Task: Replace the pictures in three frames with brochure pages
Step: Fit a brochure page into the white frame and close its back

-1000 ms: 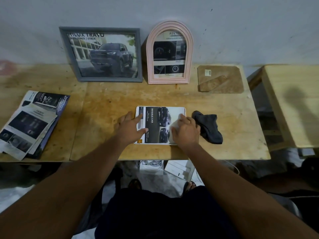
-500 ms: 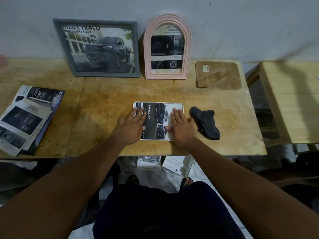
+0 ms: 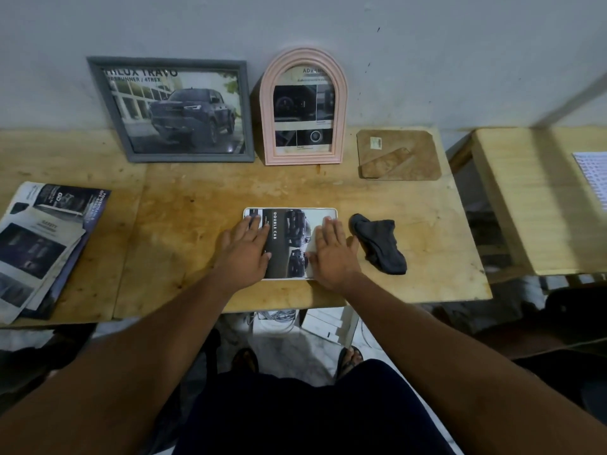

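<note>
A small white frame (image 3: 291, 211) lies flat near the table's front edge, with a "Double Cab" brochure page in it. My left hand (image 3: 246, 249) rests flat on its left part, fingers spread. My right hand (image 3: 333, 251) lies flat on its right part. A grey frame (image 3: 170, 110) with a truck page leans on the wall at the back. Beside it stands a pink arched frame (image 3: 305, 106) with a brochure page. A brown backing board (image 3: 399, 155) lies at the back right. Loose brochure pages (image 3: 42, 244) are stacked at the left.
A dark grey cloth (image 3: 381, 243) lies just right of the white frame. The wooden table (image 3: 184, 224) meets the wall at the back. A second wooden table (image 3: 532, 198) stands to the right with a white sheet (image 3: 594, 178) on it.
Both hands have flattened out on the white frame, with the fingers now stretched over the page. The right hand was curled at the frame's edge before.
</note>
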